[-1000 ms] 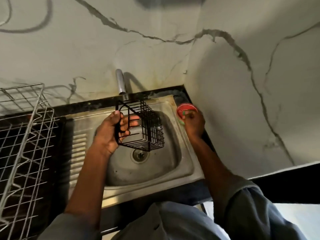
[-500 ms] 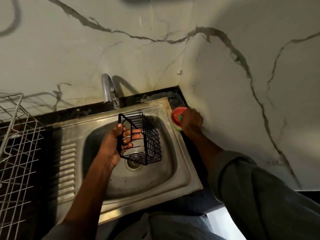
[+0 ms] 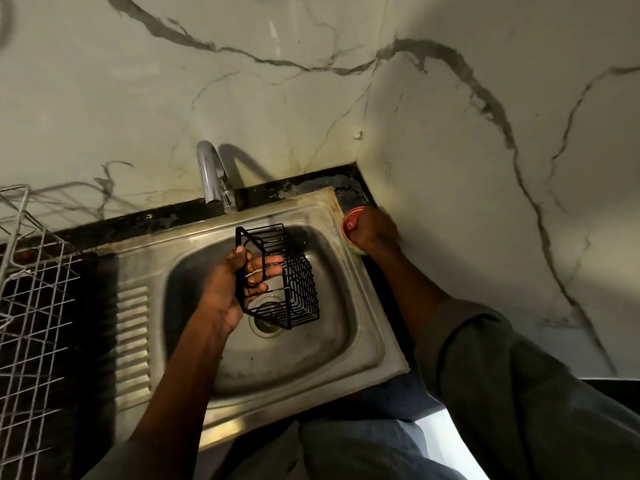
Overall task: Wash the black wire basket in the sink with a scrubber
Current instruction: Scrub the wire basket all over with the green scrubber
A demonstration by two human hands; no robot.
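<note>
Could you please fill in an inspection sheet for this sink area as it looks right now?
Surface: steel sink with ribbed drainboard, set in a dark counter.
Job's things: black wire basket held over the drain; red tub at the sink's right rim; scrubber not clearly seen.
Clutter: nothing seen.
Grippers: left hand grips the basket's frame, fingers through the wires; right hand rests on the tub.
Cables: nothing seen.
Surroundings: tap, marbled wall, wire dish rack to the left.
</note>
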